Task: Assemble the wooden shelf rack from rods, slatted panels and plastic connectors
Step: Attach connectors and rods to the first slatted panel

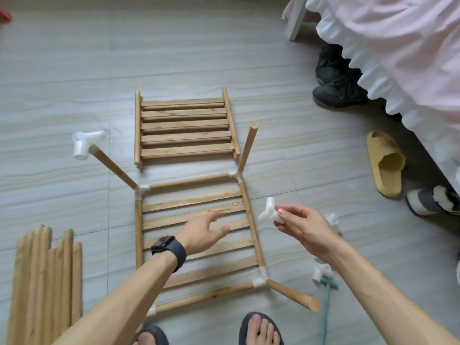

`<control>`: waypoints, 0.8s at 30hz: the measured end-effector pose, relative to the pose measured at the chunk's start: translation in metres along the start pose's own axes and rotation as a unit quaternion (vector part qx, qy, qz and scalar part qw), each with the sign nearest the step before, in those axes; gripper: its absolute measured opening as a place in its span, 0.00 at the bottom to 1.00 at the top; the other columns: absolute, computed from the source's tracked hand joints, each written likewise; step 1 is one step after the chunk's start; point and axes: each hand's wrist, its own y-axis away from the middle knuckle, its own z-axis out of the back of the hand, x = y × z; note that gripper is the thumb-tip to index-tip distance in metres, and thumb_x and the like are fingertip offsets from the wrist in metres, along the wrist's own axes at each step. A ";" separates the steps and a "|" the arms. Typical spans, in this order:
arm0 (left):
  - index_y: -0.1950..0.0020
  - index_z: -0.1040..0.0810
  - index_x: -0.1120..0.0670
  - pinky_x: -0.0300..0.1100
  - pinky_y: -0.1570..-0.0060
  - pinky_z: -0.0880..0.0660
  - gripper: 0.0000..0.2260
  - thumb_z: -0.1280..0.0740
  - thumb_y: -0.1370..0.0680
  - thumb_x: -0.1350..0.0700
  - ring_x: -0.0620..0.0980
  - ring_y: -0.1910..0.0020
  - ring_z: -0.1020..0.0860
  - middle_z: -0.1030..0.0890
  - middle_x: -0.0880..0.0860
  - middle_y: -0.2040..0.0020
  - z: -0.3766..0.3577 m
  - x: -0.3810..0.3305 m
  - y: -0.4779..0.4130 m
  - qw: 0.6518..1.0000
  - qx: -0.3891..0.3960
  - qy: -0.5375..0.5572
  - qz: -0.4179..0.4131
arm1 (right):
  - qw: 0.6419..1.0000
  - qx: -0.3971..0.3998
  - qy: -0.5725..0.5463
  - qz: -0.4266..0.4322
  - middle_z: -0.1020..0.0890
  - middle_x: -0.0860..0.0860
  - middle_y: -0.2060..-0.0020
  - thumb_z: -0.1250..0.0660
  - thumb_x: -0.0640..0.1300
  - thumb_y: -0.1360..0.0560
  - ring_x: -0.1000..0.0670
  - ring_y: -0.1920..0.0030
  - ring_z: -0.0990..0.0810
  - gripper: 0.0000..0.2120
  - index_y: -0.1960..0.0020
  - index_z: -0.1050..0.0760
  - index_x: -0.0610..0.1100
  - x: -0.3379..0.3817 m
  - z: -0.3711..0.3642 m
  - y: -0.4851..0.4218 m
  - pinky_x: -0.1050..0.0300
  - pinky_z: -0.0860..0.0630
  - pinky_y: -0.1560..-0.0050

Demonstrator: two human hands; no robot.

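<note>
A slatted panel framed by rods and white corner connectors lies on the floor in front of me. Upright rods rise from its corners: the far-left rod carries a white connector on top, while the far-right rod is bare. My right hand pinches a loose white plastic connector just right of the panel. My left hand hovers over the slats with relaxed, empty fingers. A second slatted panel lies farther away.
A bundle of spare rods lies at lower left. More white connectors and a green-handled tool sit at lower right. A yellow slipper, dark shoes and a bed with a frilled skirt are to the right. My feet are at the bottom.
</note>
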 end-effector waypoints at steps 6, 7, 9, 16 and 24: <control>0.38 0.22 0.50 0.41 0.53 0.24 0.11 0.32 0.19 0.51 0.49 0.54 0.15 0.14 0.52 0.49 0.043 -0.072 0.022 0.932 -0.009 0.362 -0.034 | 0.993 0.088 -0.057 0.055 0.16 0.37 0.50 0.30 0.41 0.24 0.40 0.48 0.15 0.19 0.34 0.25 0.47 0.042 -0.059 0.017 0.55 0.18 0.50; 0.39 0.21 0.51 0.40 0.53 0.23 0.10 0.32 0.19 0.52 0.48 0.56 0.16 0.14 0.53 0.50 0.049 -0.074 0.024 0.925 -0.027 0.377 -0.036 | 0.992 0.094 -0.043 0.073 0.16 0.37 0.49 0.31 0.40 0.24 0.39 0.47 0.15 0.19 0.34 0.26 0.48 0.048 -0.064 0.019 0.54 0.18 0.48; 0.39 0.20 0.49 0.40 0.53 0.23 0.10 0.33 0.19 0.54 0.47 0.56 0.17 0.14 0.53 0.50 0.057 -0.075 0.027 0.914 -0.035 0.403 -0.033 | 0.990 0.102 -0.010 0.102 0.15 0.38 0.48 0.30 0.40 0.23 0.38 0.48 0.15 0.19 0.34 0.27 0.48 0.059 -0.073 0.023 0.50 0.18 0.45; 0.38 0.19 0.52 0.40 0.51 0.24 0.11 0.35 0.18 0.51 0.47 0.54 0.18 0.16 0.52 0.47 0.080 -0.083 0.031 0.883 -0.012 0.470 -0.009 | 0.983 0.070 0.094 0.138 0.15 0.42 0.52 0.25 0.42 0.27 0.41 0.55 0.13 0.18 0.45 0.30 0.37 0.083 -0.090 0.022 0.47 0.17 0.50; 0.42 0.17 0.54 0.39 0.55 0.24 0.10 0.30 0.21 0.53 0.47 0.59 0.20 0.14 0.54 0.49 0.084 -0.085 0.025 0.876 -0.050 0.479 -0.022 | 0.968 -0.019 0.172 0.184 0.14 0.43 0.61 0.23 0.46 0.27 0.42 0.57 0.14 0.14 0.54 0.25 0.39 0.085 -0.090 0.010 0.50 0.17 0.54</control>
